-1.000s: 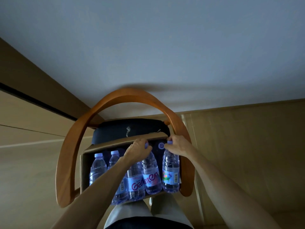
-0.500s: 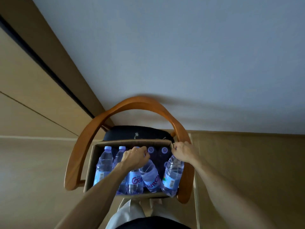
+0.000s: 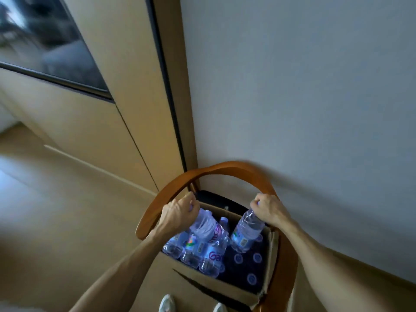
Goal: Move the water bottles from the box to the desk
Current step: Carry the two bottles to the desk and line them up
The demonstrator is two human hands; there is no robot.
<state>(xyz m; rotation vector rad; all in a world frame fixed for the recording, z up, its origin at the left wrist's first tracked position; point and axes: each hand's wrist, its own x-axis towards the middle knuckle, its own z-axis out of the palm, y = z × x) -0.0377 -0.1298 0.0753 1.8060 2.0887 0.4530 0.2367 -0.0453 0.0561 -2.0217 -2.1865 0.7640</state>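
Both bottle caps hide inside the fists, the shoes [image 3: 167,303] are cut off below, the window [image 3: 45,39] is blurred.

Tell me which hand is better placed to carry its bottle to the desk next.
Right, marginally. The right hand grips its bottle by the neck, hanging apart from the others above the box. The left hand also grips a bottle, but that one overlaps the packed bottles. No desk is in view.

Bottles [image 3: 209,230] clear, purple lettering; box [image 3: 202,282] brown; chair [image 3: 225,170] orange-brown; wall [image 3: 304,86] grey.
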